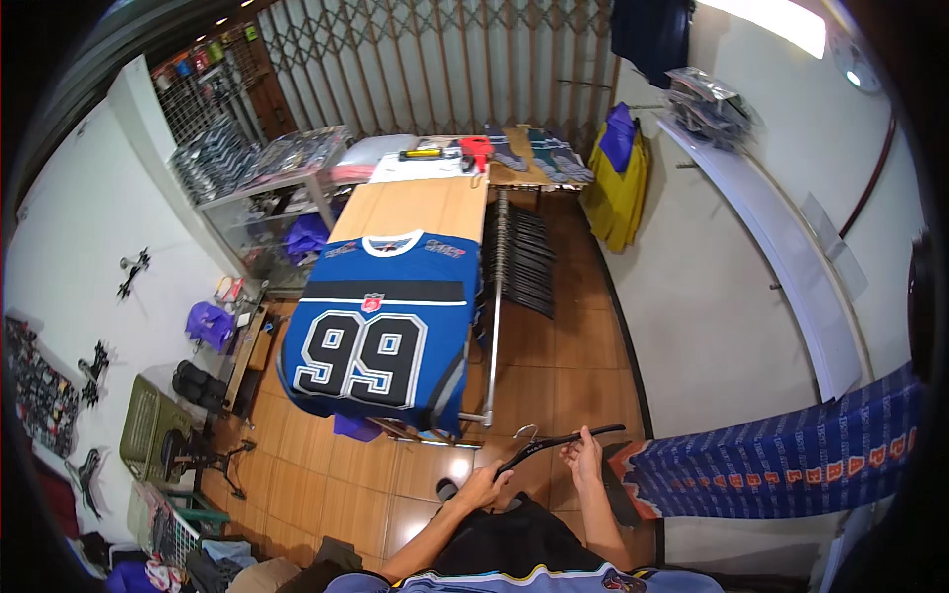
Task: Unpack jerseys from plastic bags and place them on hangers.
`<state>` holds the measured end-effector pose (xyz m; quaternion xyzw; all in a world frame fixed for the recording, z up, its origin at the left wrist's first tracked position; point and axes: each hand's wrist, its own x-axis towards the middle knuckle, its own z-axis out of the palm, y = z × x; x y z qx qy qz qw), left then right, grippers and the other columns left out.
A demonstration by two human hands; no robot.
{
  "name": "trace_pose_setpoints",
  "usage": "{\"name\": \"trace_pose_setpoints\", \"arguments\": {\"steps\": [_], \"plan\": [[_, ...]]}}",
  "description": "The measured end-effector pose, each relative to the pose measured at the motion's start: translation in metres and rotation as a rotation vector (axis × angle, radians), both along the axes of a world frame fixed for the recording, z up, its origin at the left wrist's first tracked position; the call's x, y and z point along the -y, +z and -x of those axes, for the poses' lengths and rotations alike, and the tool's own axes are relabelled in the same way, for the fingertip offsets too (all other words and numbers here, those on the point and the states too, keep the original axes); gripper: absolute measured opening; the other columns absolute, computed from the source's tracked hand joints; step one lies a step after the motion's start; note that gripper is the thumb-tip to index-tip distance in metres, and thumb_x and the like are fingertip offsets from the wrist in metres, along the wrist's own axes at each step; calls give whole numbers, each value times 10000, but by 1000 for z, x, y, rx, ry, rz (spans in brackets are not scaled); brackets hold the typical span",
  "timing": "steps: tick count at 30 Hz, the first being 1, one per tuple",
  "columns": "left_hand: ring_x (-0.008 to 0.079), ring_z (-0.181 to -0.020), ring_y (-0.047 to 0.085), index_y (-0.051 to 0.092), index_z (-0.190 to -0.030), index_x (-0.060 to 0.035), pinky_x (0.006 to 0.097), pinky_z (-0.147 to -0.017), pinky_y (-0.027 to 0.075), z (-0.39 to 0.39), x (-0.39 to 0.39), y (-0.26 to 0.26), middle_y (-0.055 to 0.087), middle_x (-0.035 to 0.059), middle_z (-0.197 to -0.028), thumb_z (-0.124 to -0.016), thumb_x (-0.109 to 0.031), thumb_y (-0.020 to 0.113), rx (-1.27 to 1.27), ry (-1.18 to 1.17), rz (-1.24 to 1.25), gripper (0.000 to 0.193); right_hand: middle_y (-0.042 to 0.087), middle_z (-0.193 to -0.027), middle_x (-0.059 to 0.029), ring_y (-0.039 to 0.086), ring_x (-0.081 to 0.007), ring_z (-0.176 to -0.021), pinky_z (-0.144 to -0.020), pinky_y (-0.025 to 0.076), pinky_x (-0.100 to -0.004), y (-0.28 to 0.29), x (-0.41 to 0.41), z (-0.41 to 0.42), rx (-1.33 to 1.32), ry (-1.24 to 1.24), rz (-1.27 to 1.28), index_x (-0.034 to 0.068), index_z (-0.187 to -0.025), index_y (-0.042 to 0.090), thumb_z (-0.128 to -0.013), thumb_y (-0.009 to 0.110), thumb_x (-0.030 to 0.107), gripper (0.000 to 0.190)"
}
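A black clothes hanger [545, 445] with a metal hook spans the gap between my two hands. My left hand [478, 485] is closed around one arm of it. Near the other end, my right hand [583, 458] pinches the hanger between thumb and fingers. The hanger carries no garment. Just beyond it, a blue jersey [382, 326] with a white collar and large black numerals lies flat, front up, over the end of a wooden tabletop [415, 207]. Black cloth [511, 541] shows below my hands, between my forearms.
A metal rail [495, 333] full of black hangers [528, 259] runs along the table's right side. Printed banner cloth [756, 459] hangs close to my right hand. Bagged garments [296, 156] sit on a glass case at the back left. A green chair [152, 430] stands left.
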<state>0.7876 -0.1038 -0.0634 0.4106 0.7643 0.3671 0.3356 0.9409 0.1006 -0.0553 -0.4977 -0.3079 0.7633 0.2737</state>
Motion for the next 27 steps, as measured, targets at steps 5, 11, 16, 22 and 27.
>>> {"name": "trace_pose_setpoints", "arguments": {"steps": [5,11,16,22,27], "plan": [[334,-709,658,667,-1025,-16,438,-670,493,36,60,20,669,187,-772,-1024,-349,594,29,140,-56,340,604,-762,-28,598,-152,-652,-617,552,-333,4,31,56,-41,42,1,124,-967,589,-1017,582,467,346],[412,-771,680,699,-1033,-5,472,-693,503,101,134,63,693,238,-826,-1005,-391,612,-3,301,-31,397,613,-780,-44,602,-145,-657,-598,546,-316,32,98,133,-61,74,-85,104,-1012,580,-1018,572,493,389],[390,-732,664,715,-1023,-17,449,-665,487,163,199,59,681,228,-807,-1002,-369,619,-83,351,-130,366,641,-782,-53,617,-136,-647,-586,531,-283,52,154,185,57,164,-139,40,-1009,635,-1019,578,484,449],[459,-821,672,719,-1087,-22,484,-711,500,221,246,62,697,258,-854,-1004,-383,608,-77,330,-61,387,664,-763,-75,600,-112,-633,-565,480,-281,101,211,220,285,488,-757,7,-889,672,-943,706,300,300],[481,-795,651,692,-981,-12,492,-690,483,241,241,78,665,262,-789,-1004,-375,609,5,303,-174,373,688,-1015,-110,639,-295,-977,-944,456,-443,154,229,250,501,411,-1657,44,-1082,662,-797,796,175,342]]}}
